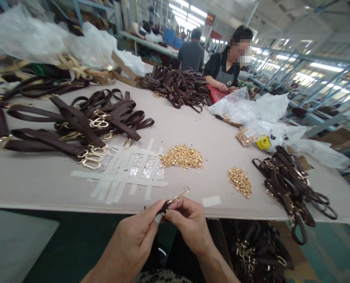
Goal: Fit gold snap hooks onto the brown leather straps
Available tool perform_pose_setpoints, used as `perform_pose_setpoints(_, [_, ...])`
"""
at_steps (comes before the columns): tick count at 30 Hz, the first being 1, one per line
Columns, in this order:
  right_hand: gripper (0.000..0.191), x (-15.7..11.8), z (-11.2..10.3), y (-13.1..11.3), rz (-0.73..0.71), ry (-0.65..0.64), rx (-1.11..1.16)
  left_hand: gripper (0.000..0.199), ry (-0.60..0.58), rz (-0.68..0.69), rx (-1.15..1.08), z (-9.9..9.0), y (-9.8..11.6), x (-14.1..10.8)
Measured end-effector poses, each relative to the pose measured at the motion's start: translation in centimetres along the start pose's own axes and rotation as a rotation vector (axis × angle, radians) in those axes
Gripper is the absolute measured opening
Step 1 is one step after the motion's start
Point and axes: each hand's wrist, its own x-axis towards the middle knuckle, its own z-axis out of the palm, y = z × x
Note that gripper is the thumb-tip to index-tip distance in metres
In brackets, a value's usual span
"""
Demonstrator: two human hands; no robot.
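Landmark: big gold pile (182, 156), many small shiny bits, mid-table.

Item 1: dk brown strap pc (164, 206) w/ gold fitting (179, 194). Loc: near side of big gold pile, just off near edge of table (210, 133). L hand (135, 232): thumb + fingers pinched on strap pc. R hand (189, 220): thumb + forefinger pinched together at the join, by base of gold fitting; exact contact pt hidden. Prob. held two-handed, close to body, to keep a small join steady & in sight.

Appearance: short dk end showing, rest covered by hands; fitting slim, bright, pointing up & R; fine detail too small to tell.

Item 2: small gold pile (239, 181), R of landmark, slightly nearer; both piles likely kept w/in easy reach.

Item 3: tape strips (118, 179), L of landmark, crisscrossed over clear plastic, presumably to fix it flat.

Item 4: strap heaps: L heap (77, 122), L & beyond; far heap (175, 84), directly beyond; R heap (281, 184), far R. Apart, prob. to avoid mixing.
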Motion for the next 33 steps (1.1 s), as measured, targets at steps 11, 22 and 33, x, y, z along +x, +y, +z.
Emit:
perform_pose_setpoints(11, [0.026,-0.5,0.4,0.4,-0.033,0.017,0.043,0.039,-0.099,-0.141,-0.238,0.9,0.2,-0.7])
perform_pose_setpoints(22, [0.026,3.0,-19.3,-6.0,-0.448,0.230,-1.576,0.048,-0.186,-0.771,-0.708,-0.3,-0.5,-0.2])
perform_pose_setpoints(33, [0.020,4.7,-23.5,-7.1,-0.444,-0.005,-1.711,0.026,-0.102,-0.839,-1.034,-0.2,1.4,1.4])
